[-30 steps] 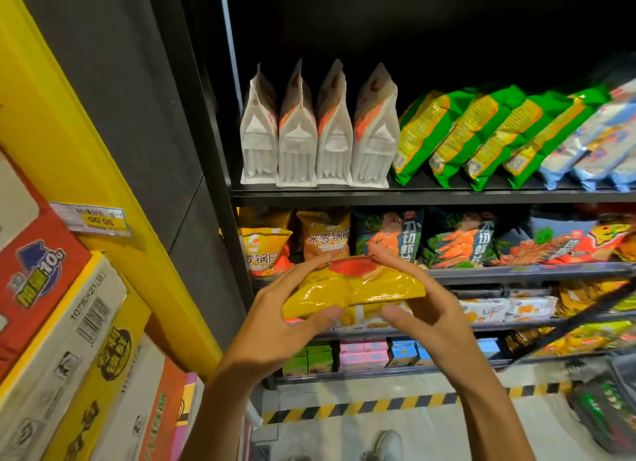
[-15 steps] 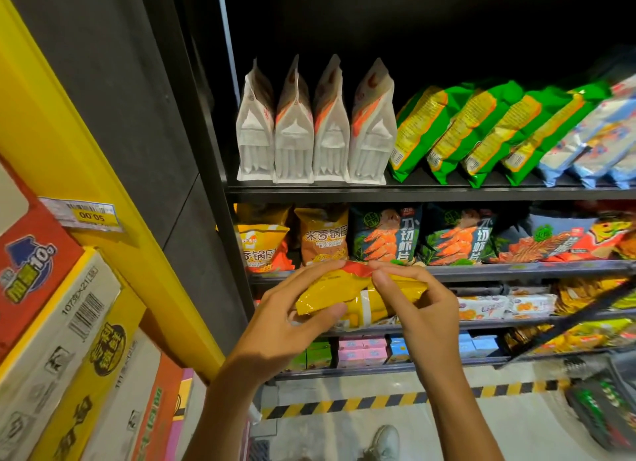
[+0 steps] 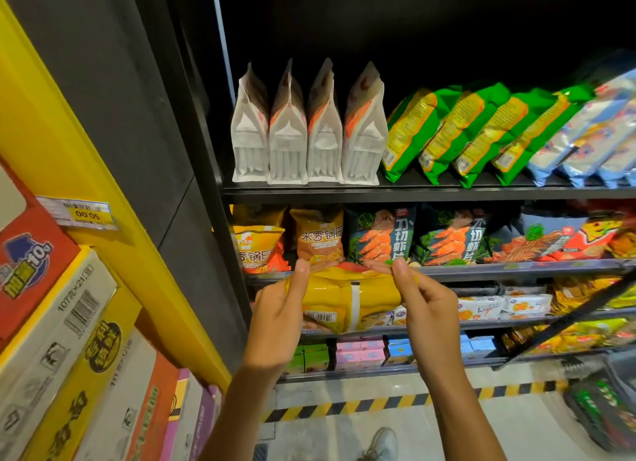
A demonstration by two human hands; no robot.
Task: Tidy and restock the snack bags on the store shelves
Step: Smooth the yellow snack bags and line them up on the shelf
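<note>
Hanging back-side out before the second shelf (image 3: 516,267), the yellow snack bag (image 3: 339,302) is pinched at its top corners: left hand (image 3: 278,317) at one end, right hand (image 3: 425,304) at the other, forearms raised from below.

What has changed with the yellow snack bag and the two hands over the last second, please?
The yellow snack bag has been turned so its back seam and barcode face the camera. The left hand and right hand have shifted from cupping its ends to pinching its upper edge with thumb and fingers. Both hands kept hold throughout. The white bags and green bags on the upper shelf stayed put.
</note>
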